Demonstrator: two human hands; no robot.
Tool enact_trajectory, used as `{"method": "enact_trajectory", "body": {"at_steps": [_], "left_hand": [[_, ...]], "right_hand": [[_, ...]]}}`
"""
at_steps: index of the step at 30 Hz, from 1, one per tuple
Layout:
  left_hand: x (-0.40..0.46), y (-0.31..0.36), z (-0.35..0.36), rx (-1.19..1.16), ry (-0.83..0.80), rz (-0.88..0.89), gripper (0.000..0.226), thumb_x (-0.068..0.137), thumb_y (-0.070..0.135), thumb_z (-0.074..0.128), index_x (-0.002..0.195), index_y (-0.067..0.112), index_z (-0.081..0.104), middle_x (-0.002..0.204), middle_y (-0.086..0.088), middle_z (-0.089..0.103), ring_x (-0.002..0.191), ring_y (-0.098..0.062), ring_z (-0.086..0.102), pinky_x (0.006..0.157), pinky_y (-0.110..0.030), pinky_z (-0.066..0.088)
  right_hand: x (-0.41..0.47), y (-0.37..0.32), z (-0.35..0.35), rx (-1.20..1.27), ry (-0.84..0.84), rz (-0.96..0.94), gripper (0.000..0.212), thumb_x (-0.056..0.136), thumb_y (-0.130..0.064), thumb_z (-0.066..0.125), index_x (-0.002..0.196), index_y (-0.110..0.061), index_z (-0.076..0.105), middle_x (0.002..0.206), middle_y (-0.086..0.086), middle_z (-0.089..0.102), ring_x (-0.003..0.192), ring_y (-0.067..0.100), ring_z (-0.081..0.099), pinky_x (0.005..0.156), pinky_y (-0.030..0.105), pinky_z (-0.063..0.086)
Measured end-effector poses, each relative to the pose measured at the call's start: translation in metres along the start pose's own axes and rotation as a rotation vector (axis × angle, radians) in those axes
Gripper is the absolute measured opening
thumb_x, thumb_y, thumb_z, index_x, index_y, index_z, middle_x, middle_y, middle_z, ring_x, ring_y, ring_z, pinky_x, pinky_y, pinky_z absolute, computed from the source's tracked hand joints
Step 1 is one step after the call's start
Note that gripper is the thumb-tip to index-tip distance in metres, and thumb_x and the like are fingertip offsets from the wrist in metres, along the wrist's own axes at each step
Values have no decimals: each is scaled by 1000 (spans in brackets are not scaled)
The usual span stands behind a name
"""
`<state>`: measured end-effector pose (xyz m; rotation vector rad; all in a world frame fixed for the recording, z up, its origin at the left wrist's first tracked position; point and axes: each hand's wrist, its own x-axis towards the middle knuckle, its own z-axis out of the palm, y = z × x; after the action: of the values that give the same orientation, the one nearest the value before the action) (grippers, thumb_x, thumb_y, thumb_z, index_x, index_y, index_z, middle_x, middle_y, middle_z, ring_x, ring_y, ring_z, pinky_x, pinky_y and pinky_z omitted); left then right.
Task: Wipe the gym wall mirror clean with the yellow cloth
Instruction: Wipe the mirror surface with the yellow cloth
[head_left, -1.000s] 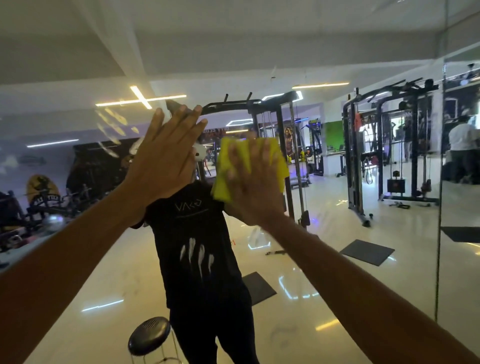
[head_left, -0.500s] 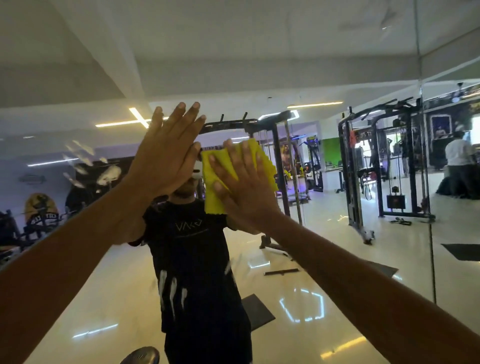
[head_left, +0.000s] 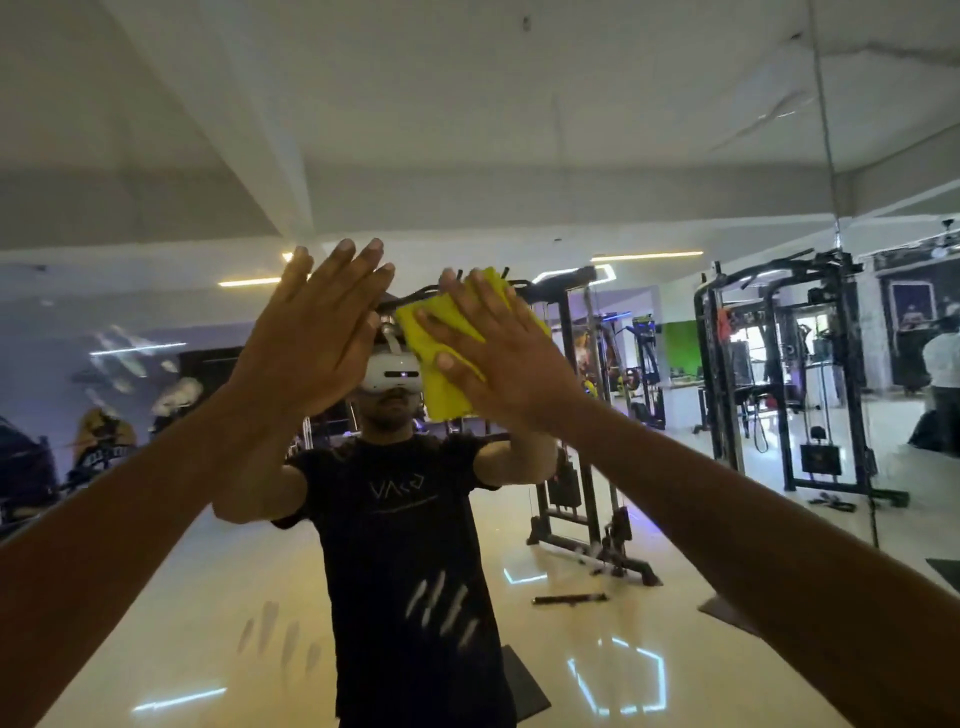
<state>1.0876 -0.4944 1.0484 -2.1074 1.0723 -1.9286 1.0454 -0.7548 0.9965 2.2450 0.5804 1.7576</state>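
Observation:
The wall mirror (head_left: 519, 156) fills the view and reflects the gym and a person in a black shirt. My right hand (head_left: 498, 358) presses a folded yellow cloth (head_left: 447, 384) flat against the glass with straight, spread fingers. My left hand (head_left: 317, 332) lies flat on the mirror just left of the cloth, fingers straight and together, holding nothing. Both arms reach up and forward. Smeared finger marks (head_left: 441, 608) show on the glass lower down, and others (head_left: 124, 358) at the left.
A vertical seam (head_left: 831, 182) between mirror panels runs down at the right. The reflection shows a black cable machine (head_left: 582, 441), a second rack (head_left: 810, 374) and floor mats behind me.
The view has tilted upward, so the reflection sits lower. My right hand has pushed the cloth a little up the glass; the left hand stays flat beside it.

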Motion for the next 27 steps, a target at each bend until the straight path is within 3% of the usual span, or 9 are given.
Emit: {"method": "enact_trajectory", "body": {"at_steps": [5,7,11,13,17,20,22,24,27], "left_hand": [[2,-4,-9,29,-29,15,60,112,35,30,168,16,36,179,-7,27,167,-27,19,136,-54,9],[3,-8,-13,31,-31,-23,61,112,36,27,169,17,35,179,-6,26,168,-26,18,136,-55,9],[1,-12,-22,55,-26,-26,63,112,38,22,170,17,34,180,-6,25,167,-26,19,135,-57,12],[0,-15,-24,98,-20,-2,63,111,36,22,169,14,35,179,-9,27,166,-29,23,134,-60,15],[0,-24,-25,125,-16,2,64,110,35,24,170,14,33,178,-10,29,167,-28,21,134,-59,11],[-3,-31,-28,111,-29,13,64,110,33,27,170,12,33,178,-10,28,167,-29,22,135,-60,11],[-6,-33,-29,91,-24,7,63,110,32,28,169,11,34,178,-11,29,166,-30,24,133,-62,15],[-8,-37,-28,102,-46,14,64,110,33,28,170,12,34,178,-10,28,167,-29,22,132,-63,17],[-12,-45,-24,110,-86,24,64,110,36,27,170,13,33,179,-9,26,167,-27,19,133,-61,16]], "right_hand": [[53,46,-15,45,169,456,61,117,-52,27,174,-30,34,185,14,11,171,43,4,136,63,8],[45,11,-2,28,148,339,61,118,-50,27,175,-28,30,185,15,9,171,44,1,135,66,7],[9,-10,11,-70,-26,-138,61,119,-51,30,176,-32,22,186,12,7,172,39,-1,137,61,5],[31,19,1,-51,34,-70,60,118,-51,27,175,-32,26,185,12,12,172,38,4,139,56,2],[76,43,-16,39,126,393,61,118,-54,19,175,-35,25,186,8,6,172,36,-1,139,55,-1],[57,-8,5,-64,75,211,65,118,-55,11,177,-29,20,185,15,5,171,43,-2,136,63,2],[26,-32,16,-76,-25,-51,63,119,-54,18,177,-32,17,186,14,3,171,41,-6,136,64,2],[19,-23,12,-50,-47,-163,60,119,-51,28,176,-35,19,186,10,4,172,36,-6,138,59,1],[54,13,-5,18,85,89,62,118,-54,23,175,-31,30,186,9,11,172,36,1,139,57,4]]}}
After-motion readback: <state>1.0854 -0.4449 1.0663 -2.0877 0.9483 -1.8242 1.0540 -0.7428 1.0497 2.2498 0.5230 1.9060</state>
